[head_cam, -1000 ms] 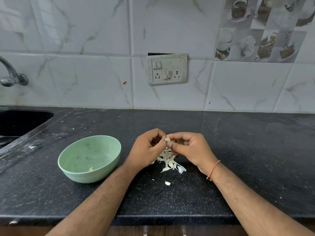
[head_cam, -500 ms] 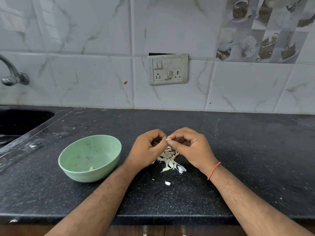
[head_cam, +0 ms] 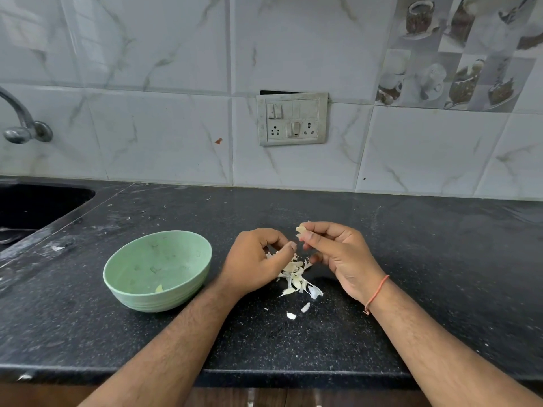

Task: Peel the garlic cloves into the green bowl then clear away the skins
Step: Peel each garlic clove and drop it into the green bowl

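A pale garlic clove (head_cam: 301, 229) is pinched at the fingertips of my right hand (head_cam: 338, 254), raised a little above the black counter. My left hand (head_cam: 254, 261) sits just left of it with fingers curled, its thumb tip close to the clove but apart from it; I cannot see anything in it. Below and between the hands lies a heap of white garlic skins (head_cam: 295, 274), with two loose scraps (head_cam: 305, 307) nearer me. The green bowl (head_cam: 188, 284) stands to the left of my left hand, with a small pale piece (head_cam: 159, 288) inside.
A dark sink (head_cam: 32, 207) and a metal tap (head_cam: 20, 127) are at the far left. A switch and socket plate (head_cam: 292, 118) is on the tiled wall behind. The counter's front edge (head_cam: 264, 377) runs just below my forearms.
My hands were joined on the clove; now they have parted. The right hand has lifted the clove slightly up and right, and the left hand has come off it.
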